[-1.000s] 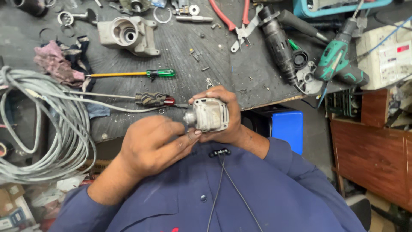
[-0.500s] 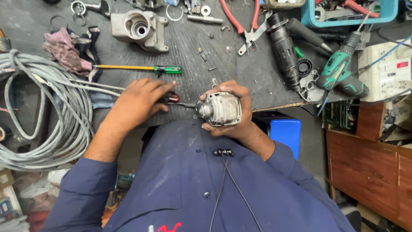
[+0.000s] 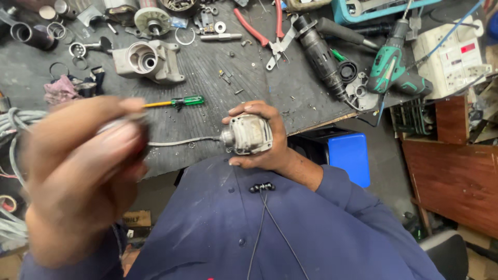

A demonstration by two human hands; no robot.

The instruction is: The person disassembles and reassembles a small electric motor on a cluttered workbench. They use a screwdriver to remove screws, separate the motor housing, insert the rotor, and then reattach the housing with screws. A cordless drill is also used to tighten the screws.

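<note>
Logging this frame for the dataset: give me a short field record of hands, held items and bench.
right hand: right hand wraps a small grey motor housing, held over the bench edge
left hand: left hand raised close to the camera, blurred; what its grip holds cannot be told
wire: thin grey wire runs left from the housing toward the left hand
bench: dark workbench with a green-handled screwdriver, red pliers, grey gear casing, green drill
left edge: coiled grey cable

My left hand (image 3: pixel 78 176) has come up off the motor part (image 3: pixel 248 135) and now looms big and blurry near my face, while my right hand (image 3: pixel 264 137) grips it alone.
</note>
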